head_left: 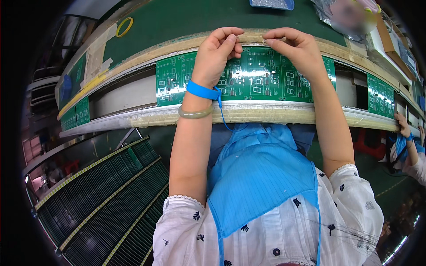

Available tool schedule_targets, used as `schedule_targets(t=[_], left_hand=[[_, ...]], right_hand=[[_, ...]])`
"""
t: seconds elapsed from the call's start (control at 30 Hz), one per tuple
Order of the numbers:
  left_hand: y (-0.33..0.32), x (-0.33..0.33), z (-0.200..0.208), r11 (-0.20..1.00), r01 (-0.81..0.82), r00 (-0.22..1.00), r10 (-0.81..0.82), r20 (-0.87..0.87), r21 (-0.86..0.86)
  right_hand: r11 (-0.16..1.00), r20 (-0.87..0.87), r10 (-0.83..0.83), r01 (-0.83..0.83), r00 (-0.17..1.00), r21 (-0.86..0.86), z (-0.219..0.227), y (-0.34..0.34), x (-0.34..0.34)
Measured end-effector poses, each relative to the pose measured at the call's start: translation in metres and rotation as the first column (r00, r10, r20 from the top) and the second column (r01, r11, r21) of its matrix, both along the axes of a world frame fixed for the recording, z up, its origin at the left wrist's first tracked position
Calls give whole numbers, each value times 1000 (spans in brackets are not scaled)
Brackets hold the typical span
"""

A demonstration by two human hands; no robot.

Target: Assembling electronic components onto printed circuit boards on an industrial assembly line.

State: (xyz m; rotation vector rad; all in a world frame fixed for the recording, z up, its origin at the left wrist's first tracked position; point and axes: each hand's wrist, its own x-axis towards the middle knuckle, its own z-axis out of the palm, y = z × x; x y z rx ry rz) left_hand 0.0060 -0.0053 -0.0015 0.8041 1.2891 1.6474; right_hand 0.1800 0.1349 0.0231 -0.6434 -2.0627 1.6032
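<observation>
A long green circuit board (248,75) with printed digit outlines and small mounted parts lies in the metal-edged rail before me. Over its far edge, my left hand (217,53) is closed, thumb against the curled fingers; whatever is in that pinch is too small to name. My right hand (296,49) pinches thumb and forefinger together, a tiny pale speck showing at the tips. Both hands hover apart, fingertips turned toward each other. On my left wrist are a blue wrist strap (202,90) with a thin cord and a pale bangle (195,111).
Other green boards sit along the rail at left (75,113) and right (380,95). A blue tray (271,3) of small clear parts and a yellow tape ring (124,27) lie beyond. A slotted rack (102,199) stands lower left. Another person's hand (403,125) touches the rail far right.
</observation>
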Motion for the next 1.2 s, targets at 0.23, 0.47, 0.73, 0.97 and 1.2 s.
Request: schedule_targets(t=[0.23, 0.47, 0.73, 0.97, 1.2], left_hand=[[0, 0, 1, 999, 39, 999, -39, -19, 0], [1, 3, -1, 999, -22, 997, 19, -79, -32], [0, 0, -2, 999, 16, 999, -14, -31, 37], [2, 5, 3, 999, -39, 996, 39, -82, 3], [-1, 1, 1, 998, 39, 999, -38, -28, 44]], right_hand=[[799, 92, 19, -70, 996, 597, -14, 1, 3], [730, 188, -22, -113, 982, 674, -14, -1, 0], [700, 193, -55, -100, 980, 707, -20, -2, -2], [675, 222, -137, -73, 965, 734, -16, -13, -5], [629, 238, -206, -57, 949, 775, -16, -23, -9]])
